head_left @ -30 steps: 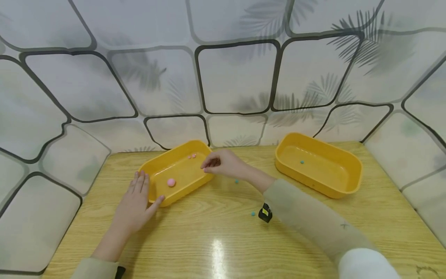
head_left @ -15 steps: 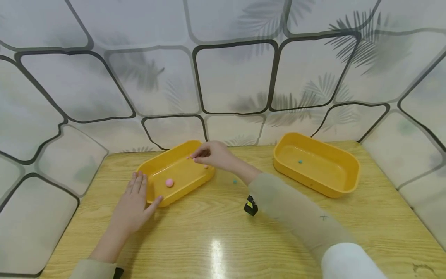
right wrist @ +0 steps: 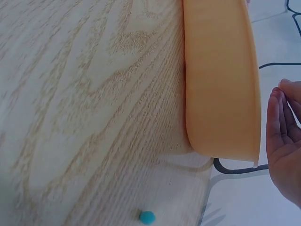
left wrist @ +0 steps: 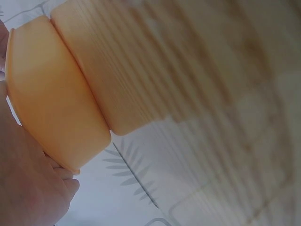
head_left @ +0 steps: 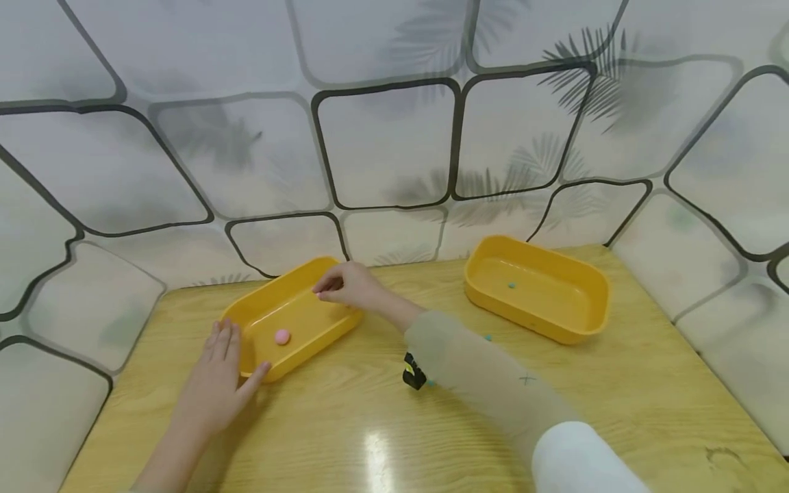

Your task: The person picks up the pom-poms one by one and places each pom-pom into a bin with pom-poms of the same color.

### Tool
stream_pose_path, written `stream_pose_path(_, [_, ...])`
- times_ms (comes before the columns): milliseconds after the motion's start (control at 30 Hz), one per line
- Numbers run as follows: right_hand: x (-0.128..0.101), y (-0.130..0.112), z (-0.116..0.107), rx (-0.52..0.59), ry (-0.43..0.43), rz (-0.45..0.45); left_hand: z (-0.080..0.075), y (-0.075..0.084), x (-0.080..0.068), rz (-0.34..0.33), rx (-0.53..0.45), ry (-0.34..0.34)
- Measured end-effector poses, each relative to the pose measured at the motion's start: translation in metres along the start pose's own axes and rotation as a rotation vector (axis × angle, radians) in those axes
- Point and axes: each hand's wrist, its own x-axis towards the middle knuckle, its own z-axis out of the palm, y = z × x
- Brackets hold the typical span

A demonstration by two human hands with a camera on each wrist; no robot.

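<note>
A wood-grained tabletop (head_left: 327, 438) carries two yellow trays, the left tray (head_left: 317, 347) and the right tray (head_left: 548, 298), well apart. The left hand (head_left: 212, 383) rests straight fingers on the left tray's rim, thumb spread. The right hand (head_left: 353, 284) reaches over that tray, fingertips and thumb together; whether they pinch anything, I cannot tell. A pink ball (head_left: 282, 336) lies inside, visible only from the head. The right wrist view plainly shows a teal ball (right wrist: 147, 217) on the tabletop. Half a second ago, small pink balls showed beyond the right fingertips; now the hand largely covers them.
</note>
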Motion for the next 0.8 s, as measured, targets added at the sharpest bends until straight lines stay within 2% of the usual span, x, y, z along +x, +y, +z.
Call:
stream_pose_path(233, [0.002, 0.005, 0.004, 0.031, 0.036, 0.058, -0.002, 0.001, -0.003, -0.003, 0.004, -0.01])
stream_pose_path(433, [0.003, 0.009, 0.006, 0.017, 0.043, 0.067, -0.002, 0.001, -0.003, -0.004, 0.001, -0.021])
stream_pose_path(633, [0.007, 0.008, 0.01, -0.05, 0.07, 0.077, 0.0, -0.001, -0.003, -0.003, -0.002, -0.019])
stream_pose_path(800, [0.009, 0.007, 0.015, -0.129, 0.119, 0.122, 0.0, -0.002, -0.002, -0.004, 0.005, -0.019])
